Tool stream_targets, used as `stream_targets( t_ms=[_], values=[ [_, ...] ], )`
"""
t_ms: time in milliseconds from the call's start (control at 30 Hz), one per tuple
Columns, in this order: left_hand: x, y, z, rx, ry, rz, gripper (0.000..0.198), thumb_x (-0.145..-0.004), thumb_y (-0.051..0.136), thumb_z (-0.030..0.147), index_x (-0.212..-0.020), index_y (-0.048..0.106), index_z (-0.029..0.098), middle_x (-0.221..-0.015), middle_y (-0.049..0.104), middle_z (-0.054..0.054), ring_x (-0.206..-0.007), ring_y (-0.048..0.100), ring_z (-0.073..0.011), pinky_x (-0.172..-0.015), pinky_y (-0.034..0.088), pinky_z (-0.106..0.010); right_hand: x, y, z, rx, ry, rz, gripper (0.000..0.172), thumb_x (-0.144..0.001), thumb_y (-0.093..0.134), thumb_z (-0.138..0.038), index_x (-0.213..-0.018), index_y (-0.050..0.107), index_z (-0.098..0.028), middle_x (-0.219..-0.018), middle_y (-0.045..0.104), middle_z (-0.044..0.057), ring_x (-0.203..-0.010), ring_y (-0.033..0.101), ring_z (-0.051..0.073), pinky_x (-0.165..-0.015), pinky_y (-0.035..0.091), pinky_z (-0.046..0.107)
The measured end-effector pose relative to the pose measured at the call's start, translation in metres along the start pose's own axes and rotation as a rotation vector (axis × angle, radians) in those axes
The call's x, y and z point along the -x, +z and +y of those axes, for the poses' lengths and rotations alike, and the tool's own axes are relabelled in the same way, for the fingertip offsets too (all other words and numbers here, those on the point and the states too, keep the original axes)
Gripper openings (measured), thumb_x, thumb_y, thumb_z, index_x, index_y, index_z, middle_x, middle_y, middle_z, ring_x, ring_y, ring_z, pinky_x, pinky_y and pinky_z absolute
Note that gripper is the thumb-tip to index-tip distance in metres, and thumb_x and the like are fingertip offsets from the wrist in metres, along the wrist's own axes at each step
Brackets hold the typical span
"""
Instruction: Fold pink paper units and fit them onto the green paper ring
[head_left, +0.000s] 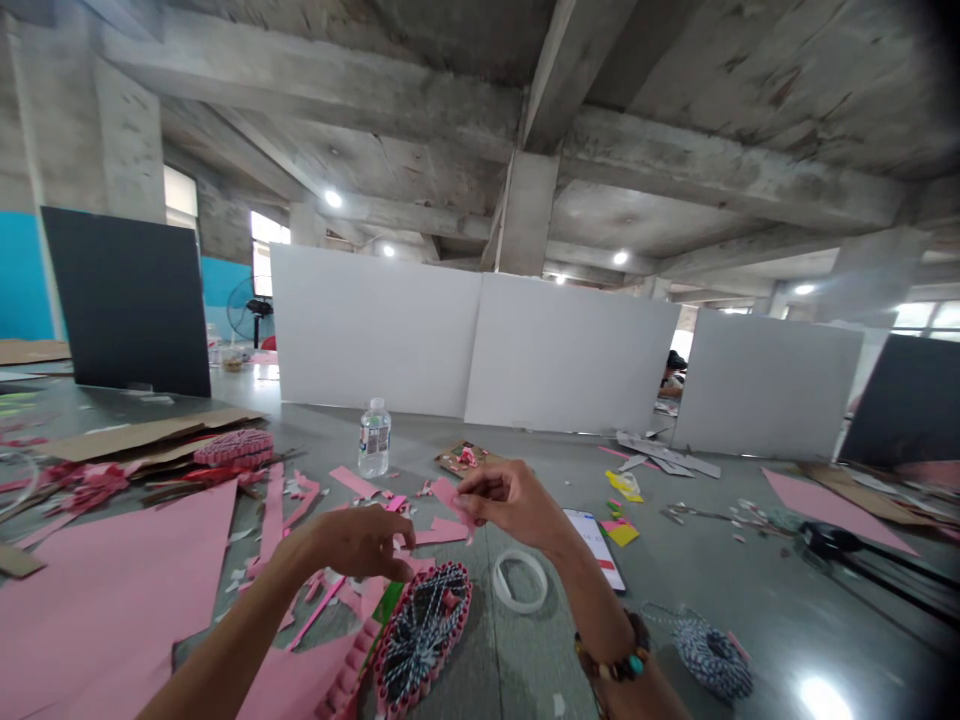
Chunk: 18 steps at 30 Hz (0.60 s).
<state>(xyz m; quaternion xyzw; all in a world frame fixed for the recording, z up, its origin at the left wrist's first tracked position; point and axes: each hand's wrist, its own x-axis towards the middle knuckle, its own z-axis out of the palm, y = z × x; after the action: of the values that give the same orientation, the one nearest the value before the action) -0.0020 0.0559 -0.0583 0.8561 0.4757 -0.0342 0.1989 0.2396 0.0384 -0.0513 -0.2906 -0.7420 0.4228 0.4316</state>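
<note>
Concrete beams span the ceiling above us, and white panels stand across the far side of a grey surface, with a black board at left and a fan beyond it. Through a gap between the panels we see a person, well apart from us.

A large pink sheet runs off the lower left edge of our view, and cardboard lies behind it. Pink offcuts are scattered ahead of us, short of a water bottle. Nearer in, a beaded oval with a pink rim and dark cord lies below our hands, and its lower end meets the bottom of the frame. A tape ring sits just to its right, and a phone lies beyond that. A cord coil rests further right, near the lower edge.

Both forearms reach in from below. Our right hand, with a bracelet on the wrist, pinches a pink scrap between thumb and fingers, holding it up above the surface. Our left hand curls downward beside the scrap, and we cannot tell whether it holds anything.
</note>
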Motion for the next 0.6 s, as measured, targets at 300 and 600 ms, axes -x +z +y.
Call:
stream_targets(
  t_ms=[300, 600],
  values=[
    [0.008, -0.012, 0.033, 0.098, 0.095, 0.648, 0.032, -0.101, 0.035, 0.035, -0.115, 0.059, 0.019, -0.1, 0.07, -0.006, -0.088, 0.066, -0.0167, -0.077, 0.049, -0.026, 0.0, 0.006, -0.002, -0.101, 0.021, 0.037, 0.007, -0.079, 0.067, -0.033, -0.077, 0.066, -0.026, -0.071, 0.069, 0.006, -0.06, 0.064, 0.021, -0.06, 0.055, 0.037],
    [0.026, -0.014, 0.061, 0.212, 0.432, 1.007, 0.012, -0.089, 0.063, 0.027, -0.088, 0.074, 0.021, -0.096, 0.068, -0.001, -0.078, 0.064, -0.0108, -0.072, 0.05, -0.02, 0.001, 0.014, -0.006, 0.014, -0.119, 0.143, 0.009, -0.082, 0.067, -0.027, -0.085, 0.067, -0.019, -0.079, 0.07, 0.004, -0.073, 0.067, 0.019, -0.068, 0.054, 0.03]
  ],
)
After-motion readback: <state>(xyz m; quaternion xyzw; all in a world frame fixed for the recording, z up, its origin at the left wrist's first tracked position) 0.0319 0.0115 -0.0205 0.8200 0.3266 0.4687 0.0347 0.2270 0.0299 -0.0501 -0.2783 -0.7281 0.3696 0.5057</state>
